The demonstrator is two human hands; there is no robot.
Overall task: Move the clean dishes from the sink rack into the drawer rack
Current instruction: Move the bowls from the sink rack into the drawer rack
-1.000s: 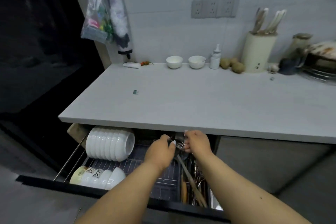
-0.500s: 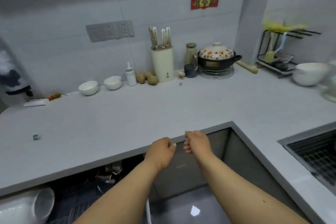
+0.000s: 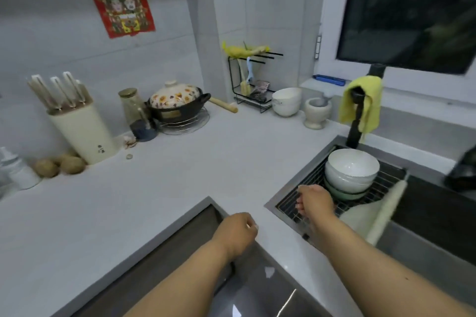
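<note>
A cream knife block (image 3: 83, 134) stands at the far left of the counter (image 3: 154, 188), potatoes (image 3: 60, 166) just beside it. A flowered pot (image 3: 177, 104) sits right of a glass jar (image 3: 135, 113). A yellow cloth (image 3: 362, 104) hangs over the black tap (image 3: 356, 121).

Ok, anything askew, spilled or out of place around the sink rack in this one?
One thing: a white plate leans tilted at the near end of the sink rack, not stacked like the white bowls. Nothing spilled or broken. The right hand hovers over the rack and holds nothing.
</note>
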